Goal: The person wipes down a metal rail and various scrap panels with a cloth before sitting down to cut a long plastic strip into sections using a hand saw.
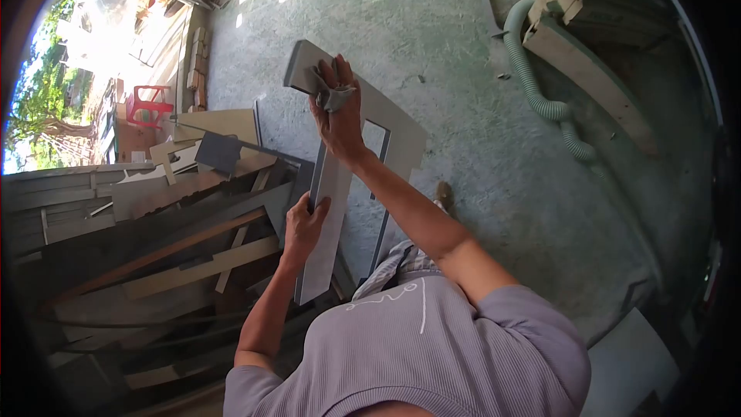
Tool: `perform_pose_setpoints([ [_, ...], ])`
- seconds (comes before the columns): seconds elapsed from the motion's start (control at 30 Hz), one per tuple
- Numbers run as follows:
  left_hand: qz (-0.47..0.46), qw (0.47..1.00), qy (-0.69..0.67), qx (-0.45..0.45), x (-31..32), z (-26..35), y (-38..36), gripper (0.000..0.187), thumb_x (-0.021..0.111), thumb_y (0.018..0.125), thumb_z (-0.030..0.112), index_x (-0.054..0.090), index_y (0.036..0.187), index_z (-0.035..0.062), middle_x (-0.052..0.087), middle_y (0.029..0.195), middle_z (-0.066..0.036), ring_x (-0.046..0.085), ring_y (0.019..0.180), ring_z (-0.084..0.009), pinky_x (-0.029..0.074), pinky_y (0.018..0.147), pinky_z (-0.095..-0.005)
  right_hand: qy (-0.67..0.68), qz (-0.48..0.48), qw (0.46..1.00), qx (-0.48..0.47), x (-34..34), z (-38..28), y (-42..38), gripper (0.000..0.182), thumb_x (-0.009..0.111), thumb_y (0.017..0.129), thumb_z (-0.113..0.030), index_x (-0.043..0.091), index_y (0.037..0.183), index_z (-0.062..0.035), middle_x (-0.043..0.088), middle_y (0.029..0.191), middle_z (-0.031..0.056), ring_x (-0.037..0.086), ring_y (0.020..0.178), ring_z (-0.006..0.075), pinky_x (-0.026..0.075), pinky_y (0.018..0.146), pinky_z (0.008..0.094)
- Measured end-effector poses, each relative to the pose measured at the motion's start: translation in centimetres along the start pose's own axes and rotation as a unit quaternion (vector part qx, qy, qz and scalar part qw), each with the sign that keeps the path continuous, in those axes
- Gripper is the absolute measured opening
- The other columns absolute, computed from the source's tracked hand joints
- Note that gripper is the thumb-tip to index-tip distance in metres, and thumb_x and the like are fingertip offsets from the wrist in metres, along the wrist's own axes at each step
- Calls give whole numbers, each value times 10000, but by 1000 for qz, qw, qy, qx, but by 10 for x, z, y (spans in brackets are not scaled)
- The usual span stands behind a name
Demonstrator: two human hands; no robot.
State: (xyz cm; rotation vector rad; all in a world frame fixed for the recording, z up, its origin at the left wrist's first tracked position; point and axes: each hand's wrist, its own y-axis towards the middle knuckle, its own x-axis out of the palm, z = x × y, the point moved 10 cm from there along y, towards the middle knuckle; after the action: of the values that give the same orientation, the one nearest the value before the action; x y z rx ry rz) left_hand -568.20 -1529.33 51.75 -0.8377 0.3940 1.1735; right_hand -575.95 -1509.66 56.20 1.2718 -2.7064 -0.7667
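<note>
A grey board (329,220) with a long cut-out is held up, tilted, in front of my body. My left hand (305,228) is wrapped round its left edge, about halfway along, with the thumb on the upper face. Near the far end, my right hand (340,127) presses a crumpled grey cloth (337,98) against the board's face. Part of the cloth is hidden under the palm and fingers. The board's wider side piece (394,127) extends to the right behind my right wrist.
Stacked offcuts and planks (201,224) lie along the left. A red plastic stool (150,106) stands at the far left by the bright opening. On the right, a ribbed hose (529,66) runs over the concrete floor (478,154) beside a curved panel (590,81).
</note>
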Motion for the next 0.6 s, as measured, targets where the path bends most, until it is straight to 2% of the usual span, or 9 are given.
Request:
perform_pose_setpoints([
  [0.07,18,1000,-13,-13,-7,8,5,334,574,829,260,574,981,-37,566,653,-73,486,601,-97,423,569,-289,-25,-13,999,-22,12,7,11,417,480,872,-166,416,1270,-63,378,1322,198,345,1226,351,233,990,526],
  [0.17,50,997,-43,-39,-17,24,11,316,570,847,239,573,992,-41,548,687,-8,454,639,-63,400,573,-242,22,-7,1000,21,36,85,14,393,425,898,-205,419,1266,-67,369,1328,215,371,1214,338,257,946,568],
  [0.23,83,993,-72,-53,-30,30,11,307,571,852,236,570,998,-34,525,683,14,428,632,-44,374,560,-218,-91,-58,984,145,44,163,4,395,410,911,-224,418,1252,-24,393,1300,226,379,1201,351,279,951,526],
  [0.27,96,992,-64,-54,-36,33,10,298,572,855,241,574,996,-21,495,678,36,402,628,-34,350,549,-206,-81,-66,984,145,46,161,5,395,410,911,-224,418,1252,-24,393,1300,226,379,1201,351,279,951,526],
  [0.3,106,991,-61,-59,-39,32,11,298,572,855,241,574,996,-21,495,678,36,402,628,-34,350,549,-206,60,-48,979,191,46,158,8,400,420,909,-225,419,1238,2,405,1284,229,381,1193,361,288,954,502],
  [0.37,123,989,-80,-25,-42,34,10,300,569,857,244,573,1002,-19,482,668,31,390,619,-40,342,538,-215,214,-11,962,171,46,112,21,422,465,886,-199,417,1214,62,407,1269,236,378,1183,385,296,978,426],
  [0.43,127,991,-27,-28,-47,40,11,302,564,861,242,571,1008,-22,473,655,22,378,616,-45,337,531,-222,166,-23,984,63,52,41,16,423,475,865,-146,410,1235,46,352,1316,237,337,1219,387,254,1009,444],
  [0.53,149,989,4,-6,-57,40,18,296,566,858,236,573,1002,-23,493,646,3,392,623,-62,359,543,-233,187,-66,980,23,54,-2,-23,451,479,844,-108,388,1265,29,288,1364,228,273,1265,389,198,1037,461],
  [0.6,158,987,-32,27,-67,32,25,295,571,854,234,574,989,-28,507,656,0,406,630,-67,369,555,-234,186,-146,971,22,61,-21,-68,537,495,827,-99,305,1315,20,227,1393,243,192,1303,405,158,1053,472],
])
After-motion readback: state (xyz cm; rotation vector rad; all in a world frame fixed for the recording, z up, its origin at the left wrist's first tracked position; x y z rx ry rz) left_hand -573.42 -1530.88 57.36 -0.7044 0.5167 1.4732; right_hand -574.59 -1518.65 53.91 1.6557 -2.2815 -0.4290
